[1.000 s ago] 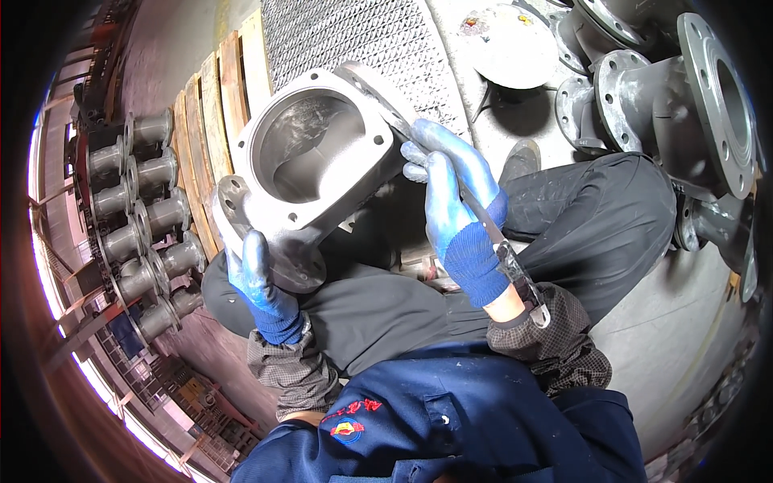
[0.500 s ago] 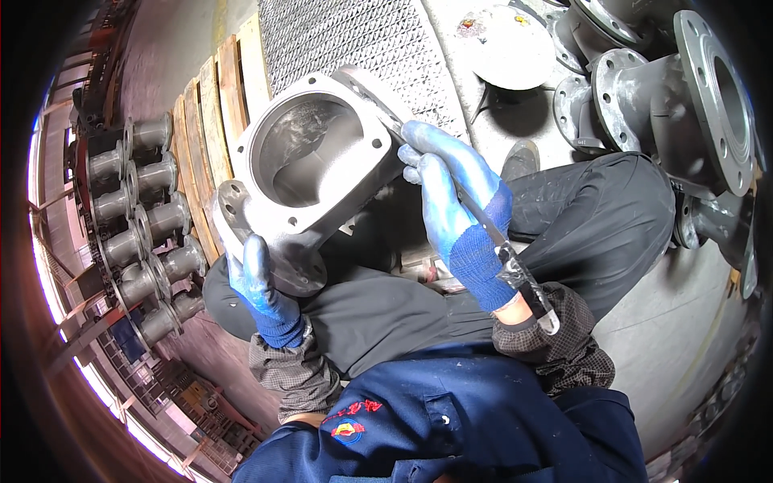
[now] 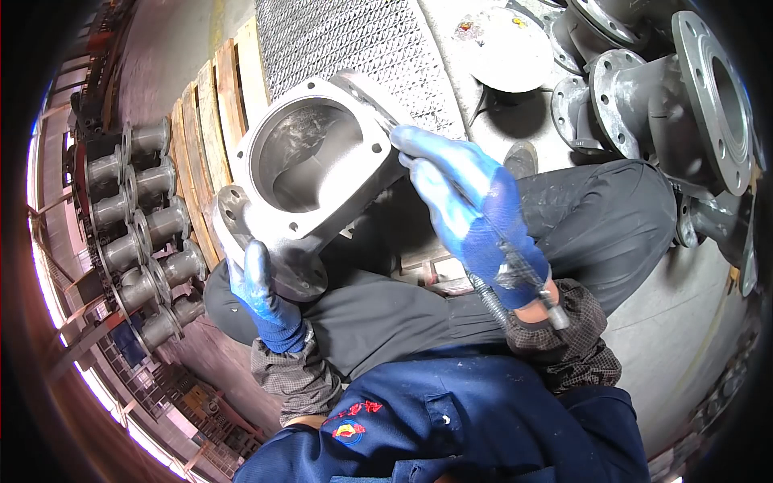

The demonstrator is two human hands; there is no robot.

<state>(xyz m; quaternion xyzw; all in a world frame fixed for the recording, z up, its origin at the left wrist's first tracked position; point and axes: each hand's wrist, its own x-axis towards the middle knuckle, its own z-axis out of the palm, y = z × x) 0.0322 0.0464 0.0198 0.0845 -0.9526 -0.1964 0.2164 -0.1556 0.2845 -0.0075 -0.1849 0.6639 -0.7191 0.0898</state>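
Note:
A grey cast metal valve body (image 3: 354,187), with a wide round bore, a squarish drilled flange and side flanges, rests tilted by my lap. My left hand (image 3: 262,290), in a blue coated glove, is closed on its lower left side flange, thumb up along the outside. My right hand (image 3: 459,189), gloved alike, has its fingers pressed together at the right edge of the casting. A slim dark rod-shaped tool (image 3: 554,310) runs from this hand back across the wrist, blurred; its front end is hidden, so its kind does not show.
Wooden pallet slats (image 3: 209,109) and a textured metal mesh mat (image 3: 346,40) lie beyond the casting. A round white-topped stool (image 3: 511,52) stands beyond my right knee. Large flanged pipe castings (image 3: 652,105) crowd the right; smaller flanged pipes (image 3: 153,217) are stacked at left.
My right hand has turned and its wrist has shifted right and back; the rod has swung over the wrist. My left hand and the valve body have hardly moved.

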